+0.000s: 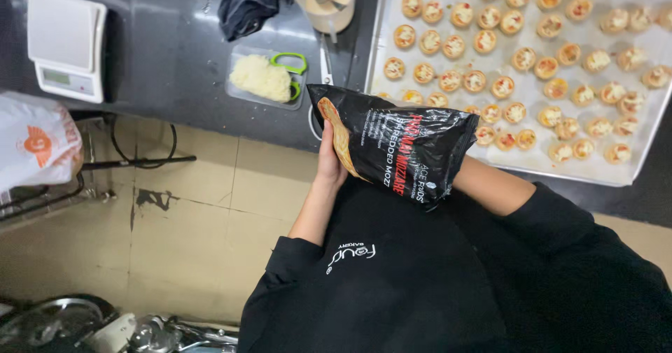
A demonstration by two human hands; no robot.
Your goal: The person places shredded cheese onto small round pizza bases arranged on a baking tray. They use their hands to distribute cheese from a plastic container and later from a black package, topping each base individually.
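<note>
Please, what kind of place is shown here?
Probably a bakery or commercial kitchen: a big tray of small topped tartlets, a scale on the dark counter, and a cheese bag in the left hand.

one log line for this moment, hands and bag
left hand: grips black bag edge | right hand: hidden inside bag | nearby: tart tray, tub of shredded cheese

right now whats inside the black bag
The right hand goes into the black bag: only its forearm shows. The left hand holds the bag outside. The contents and the right hand are covered.
</note>
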